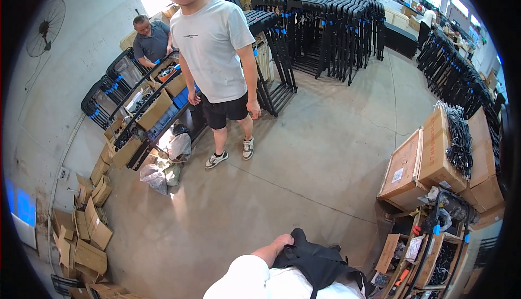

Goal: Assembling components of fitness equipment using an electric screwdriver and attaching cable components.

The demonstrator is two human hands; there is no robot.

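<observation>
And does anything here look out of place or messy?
Yes, the cardboard boxes along the left wall lie jumbled and tilted, flaps open. Plastic bags sit loose on the floor. Dark cords hang untidily over a carton on the right. The black cloth in the left hand looks merely bunched.

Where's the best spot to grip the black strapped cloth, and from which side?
The black strapped cloth is probably best gripped at its upper-left end, coming from the person's left, where the left hand is. There the limp fabric narrows to an edge seen against the floor; lower down it spreads over white clothing.
</observation>
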